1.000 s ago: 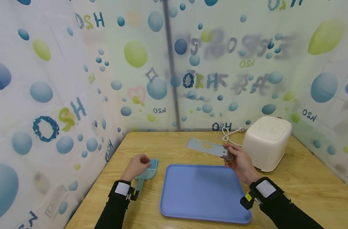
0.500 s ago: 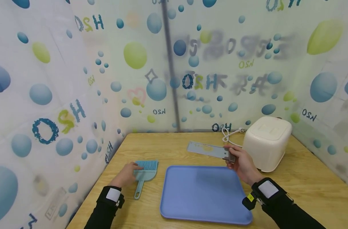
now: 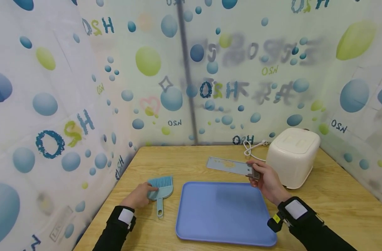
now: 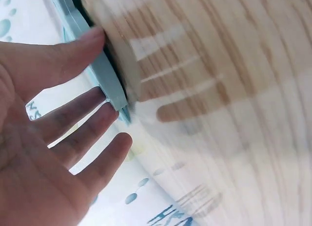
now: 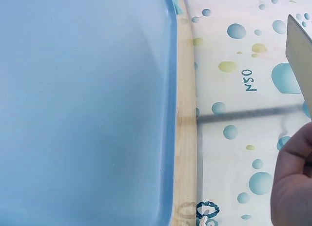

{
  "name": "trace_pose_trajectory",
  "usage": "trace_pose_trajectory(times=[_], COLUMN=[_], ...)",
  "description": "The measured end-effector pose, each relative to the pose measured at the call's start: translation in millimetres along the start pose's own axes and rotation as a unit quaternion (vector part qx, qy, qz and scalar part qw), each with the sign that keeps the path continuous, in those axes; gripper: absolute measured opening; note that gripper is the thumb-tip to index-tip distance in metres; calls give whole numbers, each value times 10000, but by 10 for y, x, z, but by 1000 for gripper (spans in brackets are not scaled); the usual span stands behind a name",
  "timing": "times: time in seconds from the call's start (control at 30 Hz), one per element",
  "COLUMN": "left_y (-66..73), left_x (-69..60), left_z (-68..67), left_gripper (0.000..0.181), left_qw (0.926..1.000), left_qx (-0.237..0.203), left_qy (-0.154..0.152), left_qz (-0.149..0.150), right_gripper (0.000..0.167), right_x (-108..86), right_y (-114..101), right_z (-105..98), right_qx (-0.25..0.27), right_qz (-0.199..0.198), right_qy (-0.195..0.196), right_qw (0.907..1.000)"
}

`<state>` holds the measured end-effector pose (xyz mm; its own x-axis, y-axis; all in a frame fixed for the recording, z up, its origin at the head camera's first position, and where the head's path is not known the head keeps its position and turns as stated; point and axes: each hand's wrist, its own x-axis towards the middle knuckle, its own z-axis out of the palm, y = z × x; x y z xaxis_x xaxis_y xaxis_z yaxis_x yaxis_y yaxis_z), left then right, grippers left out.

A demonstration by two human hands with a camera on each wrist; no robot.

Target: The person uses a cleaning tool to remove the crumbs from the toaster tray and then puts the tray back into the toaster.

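Observation:
My right hand (image 3: 268, 181) grips one end of a flat metal crumb tray (image 3: 229, 166), holding it raised near the back right corner of the blue tray. Yellowish crumbs lie on its face. In the right wrist view only part of the crumb tray (image 5: 300, 58) and the hand (image 5: 292, 179) show at the right edge. At the left, a teal hand brush (image 3: 160, 190) lies on the table, bristles pointing away. My left hand (image 3: 138, 196) touches the brush's left side with extended fingers. In the left wrist view the thumb and fingertips meet the brush's edge (image 4: 105, 72).
A blue plastic tray (image 3: 226, 214) lies flat in the middle of the wooden table (image 3: 178, 158). A white toaster (image 3: 292, 158) stands at the right, its white cord (image 3: 248, 148) behind it. Printed curtains (image 3: 256, 101) enclose the table's back and sides.
My left hand has come down from above the brush to its left side. The brush has turned so its handle points more toward the right. My right hand has lowered the crumb tray slightly.

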<state>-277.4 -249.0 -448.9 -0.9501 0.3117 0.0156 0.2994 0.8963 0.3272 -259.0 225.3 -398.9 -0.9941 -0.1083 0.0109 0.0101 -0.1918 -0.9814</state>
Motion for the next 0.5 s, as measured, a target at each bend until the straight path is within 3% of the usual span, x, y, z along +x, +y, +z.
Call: trace_pose_trajectory(times=[0.33,0.5], left_y=[187,165], left_x=[-24,10], left_z=[45,95], left_gripper=[38,40], left_qw=[9973,9959], left_qx=[632,679], left_qy=[285,343], left_qz=[256,482], right_gripper=[31,33], right_x=[-3,-8], right_y=[20,19], right_z=[-36,-36], right_qx=[-38,-87], right_qz=[67,88], right_qy=[-18,-4], right_qw=[10000,9999])
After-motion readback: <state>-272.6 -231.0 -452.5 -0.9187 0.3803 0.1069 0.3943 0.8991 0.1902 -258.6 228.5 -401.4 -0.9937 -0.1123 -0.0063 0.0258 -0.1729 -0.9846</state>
